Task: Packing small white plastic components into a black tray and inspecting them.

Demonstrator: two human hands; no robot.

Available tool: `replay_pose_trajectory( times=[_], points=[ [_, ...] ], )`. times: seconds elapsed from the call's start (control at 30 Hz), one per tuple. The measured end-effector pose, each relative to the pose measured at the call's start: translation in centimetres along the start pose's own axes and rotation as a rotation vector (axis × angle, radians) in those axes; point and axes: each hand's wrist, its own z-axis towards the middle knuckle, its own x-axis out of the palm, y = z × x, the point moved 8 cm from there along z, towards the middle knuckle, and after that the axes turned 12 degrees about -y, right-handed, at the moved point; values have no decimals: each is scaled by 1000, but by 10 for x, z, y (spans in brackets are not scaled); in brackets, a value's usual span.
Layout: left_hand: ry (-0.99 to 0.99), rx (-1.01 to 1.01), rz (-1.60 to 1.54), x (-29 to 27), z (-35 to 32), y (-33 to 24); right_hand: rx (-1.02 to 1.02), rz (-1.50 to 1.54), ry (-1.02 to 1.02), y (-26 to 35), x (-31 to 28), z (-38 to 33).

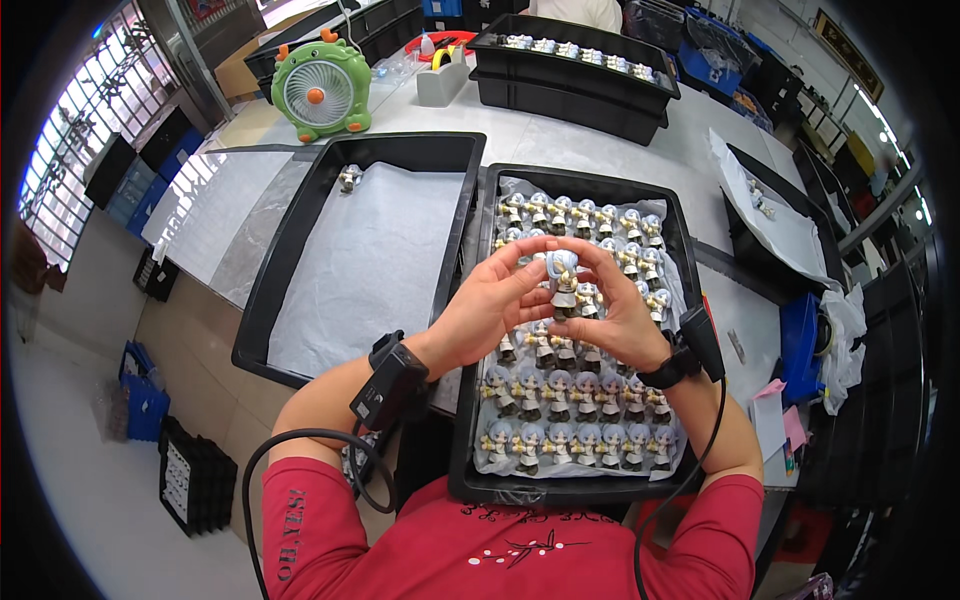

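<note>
Between both hands, a small figurine [563, 284] with pale blue hair, a light outfit and dark legs is held upright. My left hand [497, 297] has its fingers against the figurine's head and side. My right hand [622, 318] curls round it from the other side, thumb near its base and fingers over the top. Below them lies a black tray [462, 440] lined with thin white sheet, holding rows of similar figurines [584, 392]. To its left, another black tray [262, 300] has white lining paper [365, 270] and a single figurine [350, 178] in its far left corner.
A green frog-shaped fan [320, 88] and a tape dispenser [443, 80] stand at the back. Stacked black trays [570, 100] hold more figurines behind. On the right are another lined tray [775, 215] and a blue bin [800, 345]. Cables run from the devices on both wrists.
</note>
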Motion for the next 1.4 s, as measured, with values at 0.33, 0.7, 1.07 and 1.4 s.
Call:
replay_pose_trajectory(
  times=[0.33,0.7,1.07,1.4],
  points=[
    [-42,380,424,7,-6,-12,-116,-93,-17,10,-1,-1],
    [-78,344,329,4,-3,-12,-244,-225,-145,27,-16,0],
    [-75,398,336,12,-5,-17,-288,-323,-139,31,-14,-2],
    [-26,239,284,6,3,-1,-363,-234,-208,40,-21,-5]
  ],
)
